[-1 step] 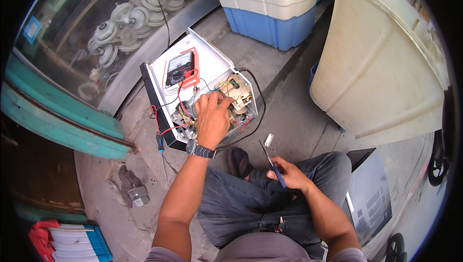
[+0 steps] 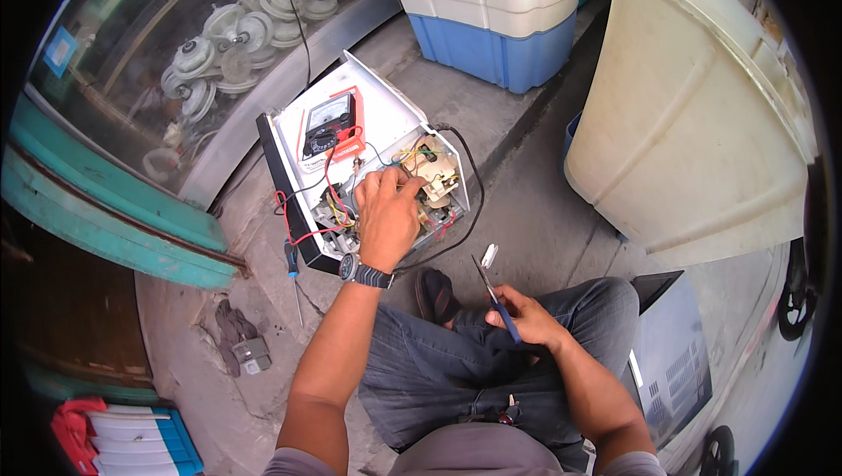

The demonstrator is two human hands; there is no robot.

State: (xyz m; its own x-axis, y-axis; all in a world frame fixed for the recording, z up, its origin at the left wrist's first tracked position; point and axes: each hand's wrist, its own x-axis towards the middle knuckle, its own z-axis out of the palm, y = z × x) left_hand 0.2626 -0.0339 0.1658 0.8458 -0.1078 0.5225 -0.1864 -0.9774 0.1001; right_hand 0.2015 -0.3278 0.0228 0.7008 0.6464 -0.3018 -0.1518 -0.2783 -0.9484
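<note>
My left hand (image 2: 387, 217) reaches into the wiring bay of an opened white appliance, likely a microwave oven (image 2: 386, 106). Its fingers are bent and closed among wires and parts, and whatever they grip is hidden beneath them. A cream plastic part (image 2: 436, 174) with coloured wires is just right of the fingertips. Over my right thigh, my right hand (image 2: 529, 318) holds long-nose pliers (image 2: 500, 302) by their blue handles, the jaws pointing up and left. Close to the jaw tips shows a small white piece (image 2: 489, 256). An analog multimeter (image 2: 328, 125) in a red-orange case rests on the appliance, its red and black leads trailing.
A blue-handled screwdriver (image 2: 293, 259) lies left of the appliance, near a dark cloth (image 2: 235, 331). A grey vented cover (image 2: 675, 362) stands at my right. Large white-and-blue tubs (image 2: 491, 38) and a cream tub (image 2: 684, 125) stand beyond. A glass case (image 2: 132, 81) borders the left.
</note>
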